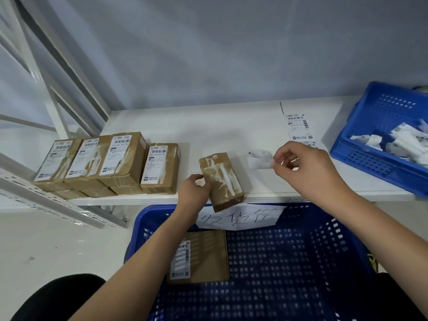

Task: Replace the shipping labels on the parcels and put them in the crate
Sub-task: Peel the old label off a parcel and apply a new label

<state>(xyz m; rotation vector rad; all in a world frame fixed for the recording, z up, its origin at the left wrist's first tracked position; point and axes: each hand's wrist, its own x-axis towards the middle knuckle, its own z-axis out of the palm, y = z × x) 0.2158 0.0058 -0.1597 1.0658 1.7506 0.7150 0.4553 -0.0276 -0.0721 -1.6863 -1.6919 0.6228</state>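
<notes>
My left hand (pixel 195 187) grips a small brown parcel (pixel 222 180) at the table's front edge; its top shows white torn residue and no label. My right hand (pixel 303 166) pinches a peeled-off white label (pixel 259 159) in the air to the parcel's right. Several labelled brown parcels (pixel 108 162) stand stacked at the table's left. A sheet of fresh labels (pixel 300 129) lies on the table at the back right. Below the table edge sits a large blue crate (pixel 342 246) with a handwritten paper sign (pixel 240 217); one labelled parcel (pixel 199 257) lies inside it.
A smaller blue crate (pixel 370 158) at the table's right holds several crumpled old labels (pixel 393 141). A white metal shelf frame (pixel 58 93) rises at the left. The white table (pixel 208 126) backs onto a grey wall. My dark-clothed knees flank the big crate.
</notes>
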